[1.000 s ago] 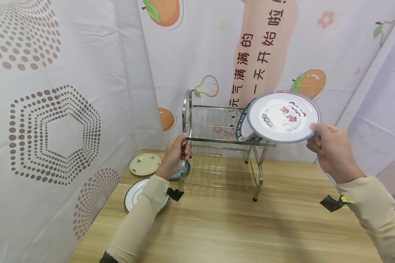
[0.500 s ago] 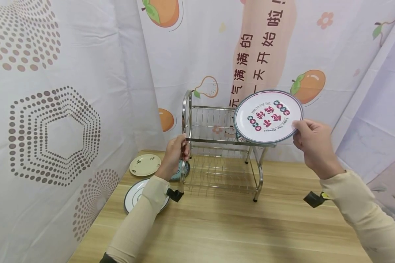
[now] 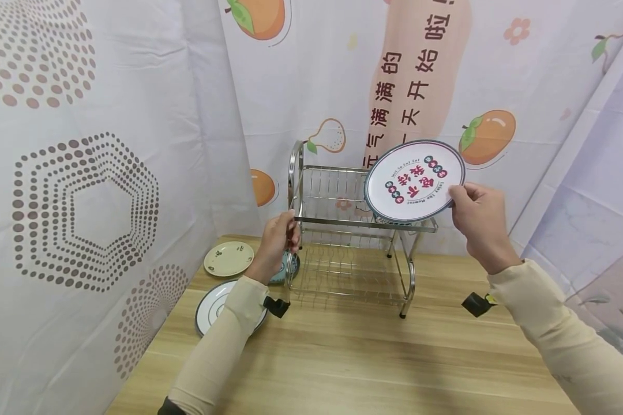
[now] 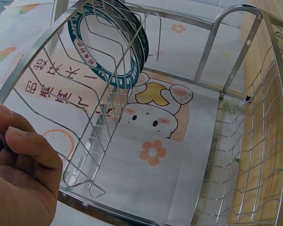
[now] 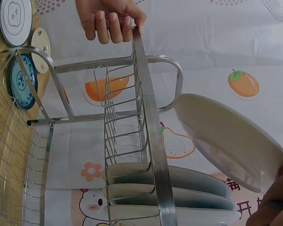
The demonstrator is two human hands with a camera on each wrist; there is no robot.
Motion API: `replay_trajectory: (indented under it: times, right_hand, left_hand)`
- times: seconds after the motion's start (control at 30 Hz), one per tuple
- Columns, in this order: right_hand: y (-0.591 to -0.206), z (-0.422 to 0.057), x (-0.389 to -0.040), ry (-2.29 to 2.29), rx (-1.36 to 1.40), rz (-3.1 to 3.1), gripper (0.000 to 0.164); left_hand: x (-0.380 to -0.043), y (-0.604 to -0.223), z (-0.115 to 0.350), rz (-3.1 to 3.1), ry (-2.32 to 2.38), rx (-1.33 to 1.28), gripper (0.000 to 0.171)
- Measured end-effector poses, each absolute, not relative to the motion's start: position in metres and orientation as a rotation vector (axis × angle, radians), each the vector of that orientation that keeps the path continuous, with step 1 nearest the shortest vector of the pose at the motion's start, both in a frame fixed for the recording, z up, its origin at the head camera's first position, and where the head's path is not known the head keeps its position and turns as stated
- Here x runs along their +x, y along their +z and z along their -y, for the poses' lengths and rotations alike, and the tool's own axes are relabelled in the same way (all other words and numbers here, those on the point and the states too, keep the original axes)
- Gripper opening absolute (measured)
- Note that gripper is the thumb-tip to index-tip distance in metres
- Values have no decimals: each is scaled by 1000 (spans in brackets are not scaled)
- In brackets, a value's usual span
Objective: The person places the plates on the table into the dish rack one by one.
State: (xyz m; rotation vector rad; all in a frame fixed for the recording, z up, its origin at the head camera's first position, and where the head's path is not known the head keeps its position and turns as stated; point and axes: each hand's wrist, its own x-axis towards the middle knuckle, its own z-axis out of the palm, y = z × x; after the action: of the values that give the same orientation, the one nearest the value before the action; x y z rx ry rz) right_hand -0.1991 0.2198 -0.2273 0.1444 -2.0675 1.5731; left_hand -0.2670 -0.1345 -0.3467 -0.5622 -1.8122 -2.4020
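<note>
My right hand [image 3: 477, 222] pinches the edge of a white plate [image 3: 415, 181] with a dark green rim and red lettering, thumb on its face. The plate is tilted above the right end of the upper tier of a two-tier metal dish rack [image 3: 366, 222]. In the right wrist view its pale underside shows, apart from the rack's front rail. My left hand [image 3: 277, 242] grips the left end of that rail. Several plates [image 5: 174, 195] stand on edge in the upper tier; a green-rimmed plate [image 4: 108, 47] shows among them in the left wrist view.
Left of the rack on the wooden table [image 3: 342, 357] lie a cream plate [image 3: 229, 259], a white plate with a dark rim [image 3: 213, 308] partly behind my left sleeve, and a blue patterned plate [image 5: 23, 82]. A printed curtain [image 3: 311, 69] hangs right behind the rack.
My right hand has carried the plate leftward over the rack's right end and turned it, so its lettering faces me and it covers the racked plates. The left hand has stayed on the rail.
</note>
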Motion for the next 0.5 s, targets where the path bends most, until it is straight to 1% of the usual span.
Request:
replay_trajectory:
  times: [0.17,0.5]
  right_hand:
    - [-230,-211,-203,1377,85,2138,33]
    - [-234,-197,-214,1051,100,2169,37]
  left_hand:
    - [-266,-347,135,1810,-2400,-549,43]
    - [-265,-346,133,1811,-2402,-535,42]
